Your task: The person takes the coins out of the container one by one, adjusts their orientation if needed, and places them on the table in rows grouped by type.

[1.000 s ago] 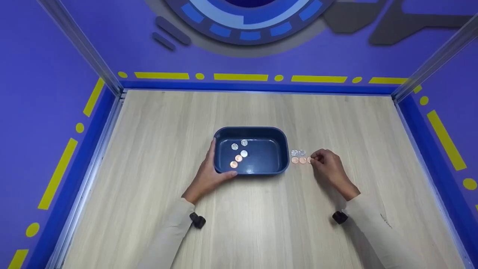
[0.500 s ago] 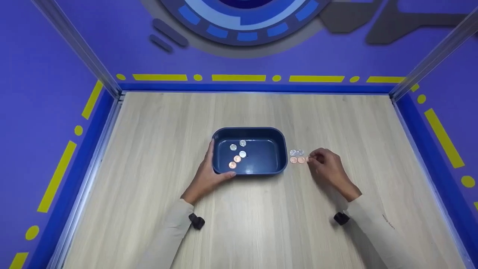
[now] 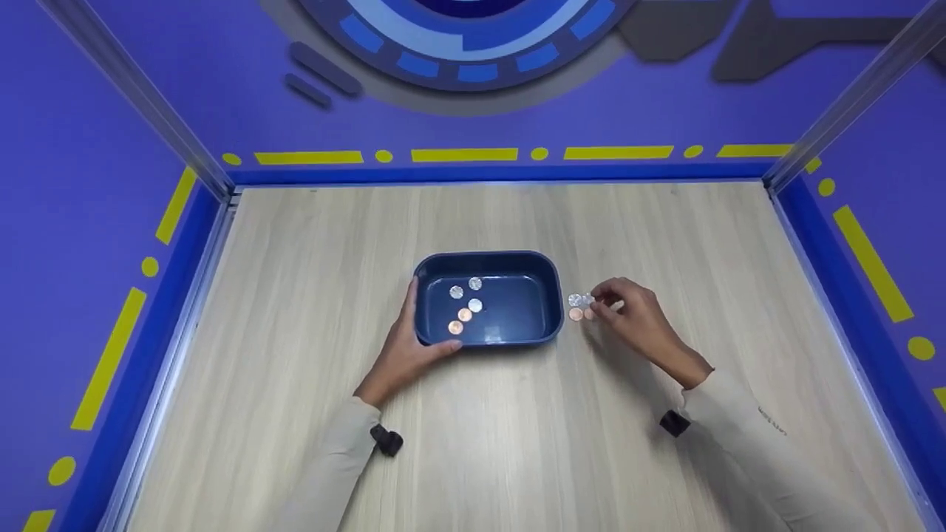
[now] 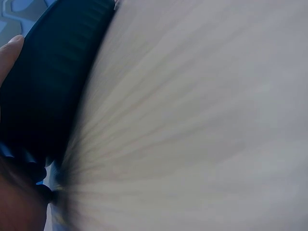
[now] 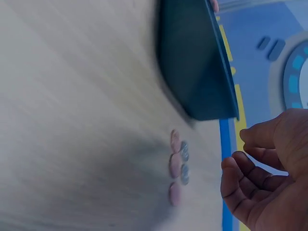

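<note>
My left hand (image 3: pixel 405 347) grips the near left corner of a dark blue rectangular container (image 3: pixel 517 310), thumb along the front side and fingers along the left wall. Inside, toward the left, lie three silver coins (image 3: pixel 475 305) and two copper coins (image 3: pixel 455 327). On the table just right of the container is a row of three copper coins (image 5: pixel 174 165) beside two silver coins (image 5: pixel 185 174). My right hand (image 3: pixel 632 314) hovers over their right end, hiding part of them in the head view. The right wrist view shows its thumb and fingers apart, holding nothing.
A light wood-grain table (image 3: pixel 473 451) lies under everything. Blue panels (image 3: pixel 473 129) with yellow markings enclose its back and sides, with metal posts at the back corners. Black wrist cameras (image 3: pixel 674 423) sit by both sleeves.
My right hand has let go of the rightmost copper coin and moved up and left over the coins. The left hand keeps its grip on the container; the head view has shifted slightly.
</note>
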`<control>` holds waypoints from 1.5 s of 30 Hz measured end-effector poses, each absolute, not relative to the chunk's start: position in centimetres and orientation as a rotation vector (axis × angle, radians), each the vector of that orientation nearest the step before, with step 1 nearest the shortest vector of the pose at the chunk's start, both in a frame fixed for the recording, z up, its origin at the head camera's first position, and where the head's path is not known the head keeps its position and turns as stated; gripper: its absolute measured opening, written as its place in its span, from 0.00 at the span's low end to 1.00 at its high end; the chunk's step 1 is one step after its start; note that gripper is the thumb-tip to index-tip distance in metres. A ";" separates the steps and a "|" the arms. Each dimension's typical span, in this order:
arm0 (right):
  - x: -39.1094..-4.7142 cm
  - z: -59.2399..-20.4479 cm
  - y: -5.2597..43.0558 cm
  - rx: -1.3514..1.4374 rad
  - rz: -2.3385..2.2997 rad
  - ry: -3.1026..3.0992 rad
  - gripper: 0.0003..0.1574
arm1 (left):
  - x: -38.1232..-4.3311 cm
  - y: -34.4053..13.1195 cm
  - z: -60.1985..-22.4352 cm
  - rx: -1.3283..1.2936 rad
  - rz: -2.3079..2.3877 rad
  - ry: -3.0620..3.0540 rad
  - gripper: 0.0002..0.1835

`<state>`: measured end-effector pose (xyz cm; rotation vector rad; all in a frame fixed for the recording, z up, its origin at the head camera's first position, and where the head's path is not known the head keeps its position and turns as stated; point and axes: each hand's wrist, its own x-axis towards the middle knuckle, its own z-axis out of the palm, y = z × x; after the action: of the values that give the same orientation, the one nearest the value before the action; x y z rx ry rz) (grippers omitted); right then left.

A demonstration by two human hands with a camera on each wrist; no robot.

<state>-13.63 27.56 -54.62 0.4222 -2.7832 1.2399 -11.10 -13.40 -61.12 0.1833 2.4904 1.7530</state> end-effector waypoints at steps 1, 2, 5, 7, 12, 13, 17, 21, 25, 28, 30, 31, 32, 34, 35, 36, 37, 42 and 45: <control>-13.7 -54.4 27.3 0.434 1.239 -2.783 0.09 | -11.1 -13.4 -61.1 0.183 1.750 2.492 0.76; -13.8 -54.3 27.0 0.445 1.244 -2.783 0.09 | -11.1 -13.4 -61.2 0.182 1.745 2.496 0.76; -13.9 -53.9 26.2 0.485 1.264 -2.788 0.10 | -11.1 -13.5 -61.2 0.186 1.737 2.504 0.75; -14.0 -53.7 25.7 0.514 1.261 -2.799 0.10 | -11.1 -13.5 -61.2 0.188 1.736 2.503 0.75; -14.1 -53.0 24.5 0.600 1.232 -2.807 0.09 | -11.2 -13.5 -61.2 0.195 1.750 2.499 0.76; -14.1 -52.9 24.3 0.616 1.236 -2.804 0.10 | -11.2 -13.4 -61.2 0.194 1.750 2.501 0.76; -14.4 -52.6 23.5 0.677 1.258 -2.783 0.10 | -11.1 -13.3 -61.2 0.184 1.759 2.491 0.76; -14.8 -52.5 22.8 0.725 1.253 -2.770 0.10 | -11.1 -13.2 -61.3 0.183 1.749 2.486 0.76; -15.3 -52.6 21.9 0.779 1.238 -2.759 0.10 | -11.1 -13.3 -61.4 0.182 1.744 2.492 0.77; -15.6 -52.7 21.1 0.814 1.224 -2.747 0.11 | -11.1 -13.4 -61.4 0.181 1.746 2.499 0.76; -15.8 -52.8 20.6 0.833 1.221 -2.747 0.11 | -11.2 -13.4 -61.3 0.182 1.745 2.504 0.76; -15.9 -52.9 20.3 0.842 1.215 -2.749 0.11 | -11.2 -13.4 -61.2 0.182 1.746 2.504 0.76; -16.0 -53.0 20.0 0.850 1.212 -2.753 0.11 | -11.2 -13.4 -61.2 0.183 1.746 2.506 0.75; -16.2 -53.1 19.5 0.865 1.209 -2.763 0.11 | -11.1 -13.4 -61.2 0.183 1.746 2.507 0.75; -16.3 -53.2 19.3 0.867 1.210 -2.770 0.11 | -11.1 -13.3 -61.1 0.184 1.744 2.508 0.75; -16.5 -53.3 19.1 0.868 1.209 -2.776 0.11 | -11.1 -13.3 -61.1 0.185 1.743 2.508 0.76; -16.6 -53.4 18.8 0.868 1.208 -2.782 0.11 | -11.1 -13.3 -61.1 0.186 1.742 2.508 0.76; -17.3 -53.8 17.8 0.879 1.232 -2.810 0.11 | -11.1 -13.3 -61.1 0.187 1.732 2.509 0.76; -17.6 -53.8 17.0 0.904 1.243 -2.831 0.12 | -11.1 -13.4 -61.0 0.186 1.728 2.515 0.76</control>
<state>-17.59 17.02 -53.80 0.9041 -2.8310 1.2429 -11.14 -13.41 -61.05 0.1856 2.5151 1.7282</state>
